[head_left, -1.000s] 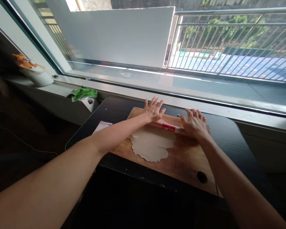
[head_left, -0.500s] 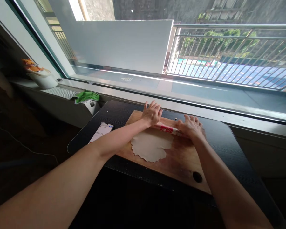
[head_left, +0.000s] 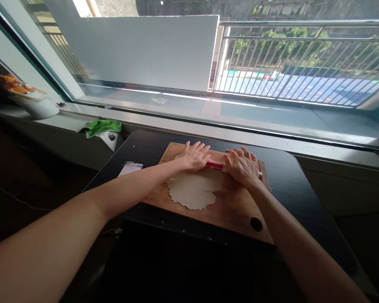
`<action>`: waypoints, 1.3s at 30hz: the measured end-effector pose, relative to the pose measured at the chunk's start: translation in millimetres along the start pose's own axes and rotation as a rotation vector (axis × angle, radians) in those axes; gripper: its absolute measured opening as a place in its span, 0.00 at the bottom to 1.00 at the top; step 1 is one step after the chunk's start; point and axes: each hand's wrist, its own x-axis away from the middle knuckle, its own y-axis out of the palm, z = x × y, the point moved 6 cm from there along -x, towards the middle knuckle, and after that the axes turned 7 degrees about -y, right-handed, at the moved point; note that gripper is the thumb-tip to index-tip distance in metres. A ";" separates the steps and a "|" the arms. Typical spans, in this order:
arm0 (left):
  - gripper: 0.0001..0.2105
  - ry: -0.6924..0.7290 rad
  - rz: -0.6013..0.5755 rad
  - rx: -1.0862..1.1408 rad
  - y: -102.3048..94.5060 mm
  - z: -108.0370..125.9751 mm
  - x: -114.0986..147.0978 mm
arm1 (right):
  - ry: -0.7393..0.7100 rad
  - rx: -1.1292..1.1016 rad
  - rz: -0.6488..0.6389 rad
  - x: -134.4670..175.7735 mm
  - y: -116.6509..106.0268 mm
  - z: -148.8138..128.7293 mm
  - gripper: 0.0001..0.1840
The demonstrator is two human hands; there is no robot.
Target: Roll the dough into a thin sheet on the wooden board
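Observation:
A thin, ragged-edged sheet of pale dough (head_left: 192,191) lies on a wooden cutting board (head_left: 236,212). Across its far part rests a rolling pin (head_left: 215,166) with a red label, mostly covered by my hands. My left hand (head_left: 196,156) lies palm down over the pin's left part, fingers stretched forward and not wrapped round it. On the right part, my right hand (head_left: 242,166) presses flat in the same way, its fingers extended and a ring showing on it. The pin's two ends are hidden under the hands.
The board sits on a black table (head_left: 290,189) with rounded corners. A phone (head_left: 131,169) lies left of the board, partly behind my left forearm. A green cloth (head_left: 103,126) and a white pot (head_left: 34,105) stand along the sill, beside the large window.
My hands have flattened on the rolling pin, with the left one lower and less raised at the fingers. The whole view has shifted, so things appear a little farther left and higher.

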 end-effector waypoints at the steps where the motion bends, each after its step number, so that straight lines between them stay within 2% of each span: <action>1: 0.30 -0.034 0.009 0.004 -2.2 -2.4 -11.1 | 0.036 -0.005 0.014 -10.8 -2.0 3.5 0.30; 4: 0.31 -0.111 0.010 0.026 -6.8 -7.5 -34.4 | 0.170 -0.051 -0.056 -36.8 -0.5 15.1 0.32; 6: 0.31 -0.106 0.005 0.034 -4.7 -8.2 -31.5 | 0.196 -0.080 -0.144 -35.4 5.0 16.8 0.34; 8: 0.31 -0.041 0.015 0.031 0.1 -6.0 -16.5 | 0.129 -0.092 -0.189 -20.2 9.5 11.7 0.33; 11: 0.30 0.061 0.029 0.029 3.4 -1.3 -0.4 | 0.004 -0.091 -0.171 -0.8 10.3 4.3 0.30; 13: 0.30 0.058 0.026 0.025 -0.4 -1.2 -9.9 | 0.026 -0.097 -0.159 -7.8 9.9 8.4 0.30; 16: 0.30 -0.055 0.014 0.028 -10.2 -6.7 -40.7 | 0.159 -0.119 -0.147 -36.8 9.2 21.7 0.31; 18: 0.30 -0.112 0.001 0.043 -12.6 -10.0 -49.4 | 0.201 -0.129 -0.130 -45.2 7.8 24.9 0.33; 20: 0.31 -0.091 -0.021 0.045 -8.1 -10.0 -40.0 | 0.176 -0.131 -0.138 -34.5 8.5 20.7 0.33; 23: 0.30 0.032 -0.022 0.031 1.3 -4.9 -11.9 | 0.052 -0.089 -0.150 -4.2 10.7 8.7 0.32; 25: 0.30 0.064 0.000 0.027 1.2 -3.2 -7.3 | 0.005 -0.060 -0.121 0.1 10.2 6.8 0.32; 31: 0.31 -0.132 0.083 0.023 -18.5 -11.6 -53.3 | 0.204 -0.130 -0.116 -51.7 10.1 29.1 0.33; 33: 0.31 -0.123 0.049 0.040 -14.3 -12.3 -45.9 | 0.189 -0.129 -0.137 -42.8 9.8 24.8 0.33; 37: 0.31 0.024 -0.003 0.040 0.6 -7.6 -12.9 | 0.005 -0.069 -0.141 -2.2 9.6 6.1 0.32; 39: 0.31 0.017 0.009 0.029 -0.1 -8.3 -17.6 | -0.009 -0.055 -0.104 -4.2 8.3 7.2 0.32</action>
